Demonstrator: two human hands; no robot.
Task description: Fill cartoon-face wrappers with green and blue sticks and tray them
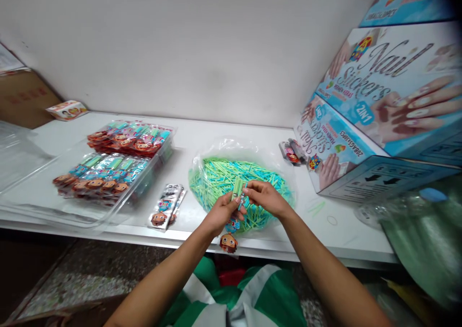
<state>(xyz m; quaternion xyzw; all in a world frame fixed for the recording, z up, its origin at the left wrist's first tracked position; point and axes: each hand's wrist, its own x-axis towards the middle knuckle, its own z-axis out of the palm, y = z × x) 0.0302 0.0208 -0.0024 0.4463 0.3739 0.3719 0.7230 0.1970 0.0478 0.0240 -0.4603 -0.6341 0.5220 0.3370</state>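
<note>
My left hand (223,212) is closed on a small printed packet (228,242) with a cartoon face at its lower end. Green sticks (238,186) stand up out of the packet's top. Against these sticks my right hand (265,198) is pinched, its fingertips at their right side. Both hands are over a clear plastic bag (197,166) heaped with thin green and blue sticks (220,170). To the left of my hands, flat printed packets (165,207) lie in a small stack on the table.
A clear plastic tray (119,207) at left holds rows of filled packets (103,175). Nail sticker boxes (390,86) are stacked at right, with dark packets (291,152) beside them. A plastic bottle (397,207), loose sticks (316,207) and a rubber band (332,220) lie at front right.
</note>
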